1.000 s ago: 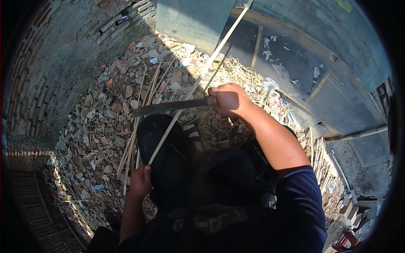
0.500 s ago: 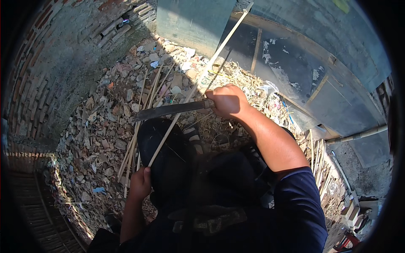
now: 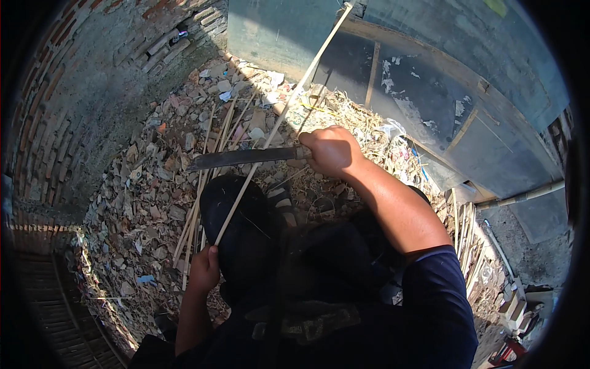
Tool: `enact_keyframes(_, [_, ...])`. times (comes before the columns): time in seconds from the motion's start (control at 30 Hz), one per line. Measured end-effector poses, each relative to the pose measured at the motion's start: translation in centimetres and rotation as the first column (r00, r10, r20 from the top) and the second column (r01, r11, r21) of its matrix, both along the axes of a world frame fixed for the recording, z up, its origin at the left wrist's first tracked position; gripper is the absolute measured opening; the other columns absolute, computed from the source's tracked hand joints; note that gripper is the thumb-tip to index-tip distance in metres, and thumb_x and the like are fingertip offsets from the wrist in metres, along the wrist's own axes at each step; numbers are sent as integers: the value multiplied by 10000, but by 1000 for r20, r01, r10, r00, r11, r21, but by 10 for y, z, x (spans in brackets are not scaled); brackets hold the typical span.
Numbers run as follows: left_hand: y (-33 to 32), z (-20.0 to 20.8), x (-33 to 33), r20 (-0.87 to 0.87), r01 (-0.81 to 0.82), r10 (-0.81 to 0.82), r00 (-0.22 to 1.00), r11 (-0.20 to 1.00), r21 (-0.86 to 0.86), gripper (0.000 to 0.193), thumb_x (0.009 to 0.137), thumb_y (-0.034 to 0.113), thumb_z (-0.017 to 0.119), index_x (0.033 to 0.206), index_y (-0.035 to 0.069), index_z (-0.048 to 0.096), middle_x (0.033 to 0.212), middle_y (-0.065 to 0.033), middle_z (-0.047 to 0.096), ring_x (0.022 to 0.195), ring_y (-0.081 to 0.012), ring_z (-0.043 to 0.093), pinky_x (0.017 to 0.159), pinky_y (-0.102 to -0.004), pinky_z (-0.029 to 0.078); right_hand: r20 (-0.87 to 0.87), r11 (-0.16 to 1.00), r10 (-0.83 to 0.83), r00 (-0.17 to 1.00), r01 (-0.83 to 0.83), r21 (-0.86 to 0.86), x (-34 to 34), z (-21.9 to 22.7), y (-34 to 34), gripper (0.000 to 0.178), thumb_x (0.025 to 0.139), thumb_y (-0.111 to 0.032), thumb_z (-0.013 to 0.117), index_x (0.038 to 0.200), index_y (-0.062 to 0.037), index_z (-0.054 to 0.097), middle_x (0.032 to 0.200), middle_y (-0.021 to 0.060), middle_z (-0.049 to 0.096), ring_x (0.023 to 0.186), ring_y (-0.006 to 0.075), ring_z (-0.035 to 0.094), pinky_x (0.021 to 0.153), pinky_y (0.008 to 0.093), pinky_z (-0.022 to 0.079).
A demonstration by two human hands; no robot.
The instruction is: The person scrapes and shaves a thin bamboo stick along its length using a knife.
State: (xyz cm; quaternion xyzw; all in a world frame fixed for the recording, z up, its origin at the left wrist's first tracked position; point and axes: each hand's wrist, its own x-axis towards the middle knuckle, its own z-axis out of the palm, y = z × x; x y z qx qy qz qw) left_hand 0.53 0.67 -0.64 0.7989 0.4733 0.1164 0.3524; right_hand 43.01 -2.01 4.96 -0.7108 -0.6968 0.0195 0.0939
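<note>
A long pale bamboo strip point(image 3: 302, 86) slants from my lap up to the far wall panels. Its near end is pinched in my left hand point(image 3: 203, 268), beside my left knee. My right hand point(image 3: 334, 151) is closed round the handle of a machete point(image 3: 246, 157), whose dark blade points left and lies across the strip above my knee. Whether the edge bites into the strip I cannot tell. More bamboo strips point(image 3: 195, 215) lie on the ground to the left of my knee.
Rubble point(image 3: 153, 203) with stones and litter covers the ground. A brick wall point(image 3: 92, 104) stands at left, dark panels point(image 3: 412, 92) at the far right. A further bundle of strips point(image 3: 465, 237) lies to my right. Dry shavings point(image 3: 362, 117) lie beyond my right hand.
The strip's far end has swung slightly to the left. The machete blade has levelled a little and shifted slightly left along with it; my left hand has barely moved.
</note>
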Motion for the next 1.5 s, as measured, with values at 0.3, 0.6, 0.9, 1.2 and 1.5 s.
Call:
enact_keyframes(0.3, [0,1,5,53,51,-55,997,996,67,473,1095,335,420,828,-31,556,611,-174,531,558,-267,551,564,-417,411,52,998,0,999,-4,65,18,-10,13,254,790,-247,732,1017,-147,674,789,103,705,769,321,711,742,434,563])
enact_keyframes(0.6, [1,0,-1,32,27,-26,999,1000,-10,462,1095,317,430,817,-30,556,606,-160,523,559,-247,545,561,-410,409,49,983,141,989,-146,108,-18,-13,2,201,792,-189,667,987,-144,681,816,81,723,779,293,721,717,410,548])
enact_keyframes(0.9, [0,4,5,-8,25,-25,1000,1000,16,462,1095,317,413,816,-25,551,605,-168,514,552,-267,540,557,-418,404,22,997,14,1000,-16,77,7,-11,1,231,777,-191,685,1000,-135,667,798,106,717,751,296,718,693,420,571])
enact_keyframes(1.2, [0,5,8,39,42,-45,998,996,76,449,1095,299,410,815,-25,543,613,-174,520,559,-269,543,559,-424,401,35,974,11,999,-18,225,27,-19,14,103,797,-122,605,898,-120,623,712,106,655,698,312,683,693,459,557])
enact_keyframes(1.5, [2,-1,1,32,49,-50,998,998,37,435,1094,285,414,814,-24,538,607,-168,510,545,-269,527,552,-421,397,75,984,144,987,-151,95,-16,-7,4,144,903,-199,576,863,-78,644,724,135,668,797,324,685,694,434,545])
